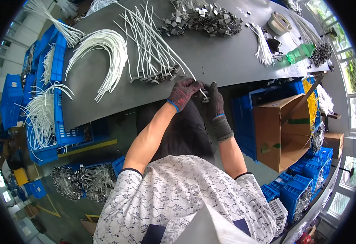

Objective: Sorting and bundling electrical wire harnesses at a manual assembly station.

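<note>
At the table's near edge, my left hand [183, 94], in a dark knitted glove, pinches a thin white cable [189, 72] near its lower end. Just beside it is my right hand [216, 102], gloved too, its fingers closed around a small grey metal clip [205, 99] at that cable end. The fingers partly hide how clip and cable meet. Left of my hands, a loose bunch of white cables [145, 49] lies on the table, with grey metal clips [157, 75] at their near ends. Farther left lies a curved bundle of white cables [112, 44].
On the dark table [222, 61] are a heap of metal clips [202, 20], a tape roll [279, 23], a green bottle [301, 53] and a small cable bundle [263, 46]. Cable-filled blue crates [58, 69] stand left; a cardboard box [273, 130] stands right, below the table edge.
</note>
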A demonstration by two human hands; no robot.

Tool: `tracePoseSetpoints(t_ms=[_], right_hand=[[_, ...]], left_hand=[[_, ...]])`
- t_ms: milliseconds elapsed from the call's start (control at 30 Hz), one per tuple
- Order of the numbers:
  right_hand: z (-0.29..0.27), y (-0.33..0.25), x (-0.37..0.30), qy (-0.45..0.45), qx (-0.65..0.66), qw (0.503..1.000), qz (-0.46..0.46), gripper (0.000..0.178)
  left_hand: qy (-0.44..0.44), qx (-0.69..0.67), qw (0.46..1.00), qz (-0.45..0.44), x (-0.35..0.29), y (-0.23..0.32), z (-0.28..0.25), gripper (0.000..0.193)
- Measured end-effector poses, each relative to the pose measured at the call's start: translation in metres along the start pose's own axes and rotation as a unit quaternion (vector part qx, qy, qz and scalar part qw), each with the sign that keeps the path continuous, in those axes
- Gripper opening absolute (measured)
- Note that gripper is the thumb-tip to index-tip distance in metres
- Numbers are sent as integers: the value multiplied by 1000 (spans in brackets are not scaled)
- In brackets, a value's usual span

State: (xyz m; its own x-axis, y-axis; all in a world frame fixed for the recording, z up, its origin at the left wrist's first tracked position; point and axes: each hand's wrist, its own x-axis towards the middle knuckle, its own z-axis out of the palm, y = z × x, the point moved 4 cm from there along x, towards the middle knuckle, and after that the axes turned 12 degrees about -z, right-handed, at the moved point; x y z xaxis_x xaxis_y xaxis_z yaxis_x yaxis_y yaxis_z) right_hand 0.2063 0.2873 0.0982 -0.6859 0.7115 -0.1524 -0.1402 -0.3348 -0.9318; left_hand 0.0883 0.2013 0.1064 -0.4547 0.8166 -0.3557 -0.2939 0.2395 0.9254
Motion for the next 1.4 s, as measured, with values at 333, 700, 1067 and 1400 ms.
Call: tracePoseSetpoints(t_ms=[333, 700, 1067, 1400], right_hand=[[18, 34, 72, -102, -187, 970, -120, 53], [12, -31, 275, 19, -628, 713, -313, 48], [-1, -9, 336, -23, -698, 660, -278, 41], [17, -17, 310, -7, -675, 691, -259, 49]], left_hand=[[25, -35, 999, -16, 28, 7, -68, 24], [432, 290, 853, -44, -26, -10, -256, 36], [478, 510, 660, -274, -102, -76, -380, 32], [484, 459, 725, -173, -136, -99, -384, 21]])
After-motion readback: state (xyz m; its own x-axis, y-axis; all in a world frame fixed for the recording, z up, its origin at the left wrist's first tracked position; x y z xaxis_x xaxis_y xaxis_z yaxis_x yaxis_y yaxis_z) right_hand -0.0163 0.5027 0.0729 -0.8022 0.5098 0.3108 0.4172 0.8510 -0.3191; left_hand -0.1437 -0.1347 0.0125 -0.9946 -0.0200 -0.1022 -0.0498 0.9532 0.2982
